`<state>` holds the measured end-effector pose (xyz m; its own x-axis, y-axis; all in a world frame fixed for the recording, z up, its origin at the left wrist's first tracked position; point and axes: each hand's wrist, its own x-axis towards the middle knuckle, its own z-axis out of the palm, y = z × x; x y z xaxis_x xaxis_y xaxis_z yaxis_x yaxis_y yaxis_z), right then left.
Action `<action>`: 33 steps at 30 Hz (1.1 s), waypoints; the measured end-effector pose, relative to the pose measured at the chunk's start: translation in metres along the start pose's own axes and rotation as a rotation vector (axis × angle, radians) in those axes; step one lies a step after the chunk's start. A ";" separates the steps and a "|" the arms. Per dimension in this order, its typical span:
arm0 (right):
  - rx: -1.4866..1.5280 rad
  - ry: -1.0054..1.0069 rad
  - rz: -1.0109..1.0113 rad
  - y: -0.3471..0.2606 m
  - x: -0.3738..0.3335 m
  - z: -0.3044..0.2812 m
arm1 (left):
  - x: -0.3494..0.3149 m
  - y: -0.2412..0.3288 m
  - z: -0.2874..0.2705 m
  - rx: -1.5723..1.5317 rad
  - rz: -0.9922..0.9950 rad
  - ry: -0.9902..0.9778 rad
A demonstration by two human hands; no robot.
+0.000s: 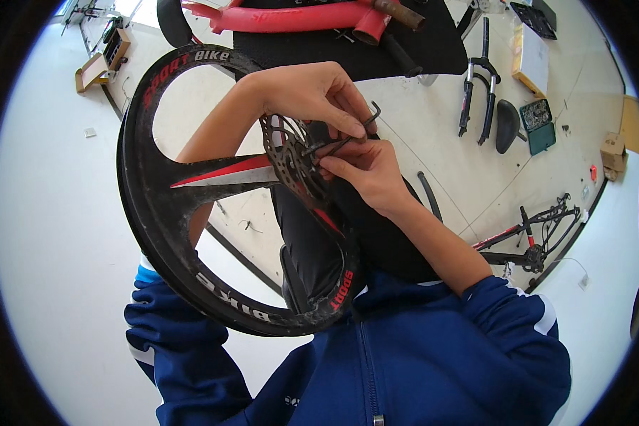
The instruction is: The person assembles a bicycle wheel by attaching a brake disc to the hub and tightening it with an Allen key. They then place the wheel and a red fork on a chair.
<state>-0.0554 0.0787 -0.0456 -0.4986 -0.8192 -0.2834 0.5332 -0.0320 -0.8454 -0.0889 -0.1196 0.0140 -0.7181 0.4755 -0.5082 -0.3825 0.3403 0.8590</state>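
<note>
A black bicycle wheel point(136, 153) with red and white spokes and no tyre stands tilted against my lap. A perforated metal brake disc point(285, 157) sits at its hub. My left arm passes through the wheel, and my left hand point(316, 96) pinches a dark, bent hex key point(376, 110) between thumb and fingers. Just below, my right hand point(368, 169) has its thumb and fingers closed around the key's lower part, close to the hub. The fingers hide the key's tip, so whether it sits in a bolt cannot be seen.
Ahead, a red bike frame point(291, 18) lies on a black chair seat point(440, 53). On the floor to the right are a suspension fork point(491, 71), a saddle point(508, 126), a green case of small parts point(542, 138), and another bike frame point(532, 245). Open cardboard boxes point(92, 73) stand far left.
</note>
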 end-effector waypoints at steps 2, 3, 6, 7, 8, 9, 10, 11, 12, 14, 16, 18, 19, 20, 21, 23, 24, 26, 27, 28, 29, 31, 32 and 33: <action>0.006 -0.016 -0.012 0.001 0.000 -0.001 | -0.001 -0.004 -0.002 -0.039 0.039 -0.021; 0.015 -0.023 -0.020 0.001 0.000 -0.001 | 0.000 -0.005 -0.004 -0.022 0.042 -0.041; 0.032 -0.024 -0.027 -0.001 0.001 0.000 | 0.001 -0.002 -0.004 0.020 0.074 -0.051; 0.030 -0.015 -0.020 -0.001 0.000 0.002 | 0.000 0.001 -0.003 0.034 0.088 -0.043; 0.029 -0.005 -0.012 -0.001 0.000 0.003 | 0.000 0.002 -0.003 0.030 0.067 -0.056; 0.014 0.013 -0.004 0.000 -0.001 0.005 | 0.000 0.003 -0.003 0.027 0.047 -0.069; -0.002 0.033 0.003 0.002 -0.001 0.006 | 0.001 0.005 -0.002 0.025 0.028 -0.083; -0.018 0.052 0.011 0.003 -0.002 0.006 | 0.001 0.007 -0.003 0.061 0.010 -0.075; -0.031 0.056 0.010 0.004 -0.001 0.005 | 0.001 0.010 -0.003 0.097 -0.008 -0.067; -0.055 0.064 0.015 0.007 0.000 0.004 | 0.000 0.011 -0.003 0.150 -0.029 -0.062; -0.034 0.076 0.003 0.005 -0.001 0.007 | 0.000 0.013 -0.003 0.194 -0.030 -0.063; -0.036 0.061 -0.019 0.003 0.000 0.007 | 0.001 0.001 -0.001 0.089 0.093 -0.033; -0.049 0.043 -0.032 0.004 0.000 0.006 | 0.001 0.000 0.001 0.035 0.156 -0.019; -0.062 0.025 -0.045 0.004 0.000 0.005 | -0.002 0.002 0.000 0.016 0.120 -0.041; -0.072 0.002 -0.060 0.004 0.001 0.004 | -0.005 0.004 -0.002 -0.003 0.085 -0.063; -0.092 -0.044 -0.091 0.005 0.002 0.001 | -0.010 0.012 -0.003 0.006 0.042 -0.108; -0.084 -0.044 -0.088 0.007 0.002 0.000 | -0.011 0.014 -0.003 0.034 0.034 -0.130; -0.066 -0.052 -0.080 0.010 0.002 0.001 | -0.015 0.014 -0.003 0.070 0.018 -0.166; -0.072 -0.051 -0.093 0.010 0.001 0.002 | -0.017 0.013 -0.002 0.061 0.045 -0.137; -0.080 -0.048 -0.104 0.009 0.001 0.003 | -0.018 0.012 0.000 0.050 0.073 -0.108; -0.088 -0.046 -0.116 0.008 0.001 0.004 | -0.018 0.011 0.001 0.040 0.102 -0.080; -0.092 -0.040 -0.129 0.010 0.003 0.003 | -0.018 0.013 0.000 0.074 0.101 -0.077; -0.096 -0.036 -0.138 0.011 0.004 0.002 | -0.017 0.014 -0.001 0.093 0.103 -0.077; -0.087 -0.037 -0.123 0.013 0.003 0.005 | -0.018 0.012 0.000 0.105 0.107 -0.050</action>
<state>-0.0473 0.0728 -0.0551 -0.5302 -0.8327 -0.1593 0.4072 -0.0853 -0.9094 -0.0803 -0.1248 0.0335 -0.7206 0.5527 -0.4187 -0.2405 0.3671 0.8986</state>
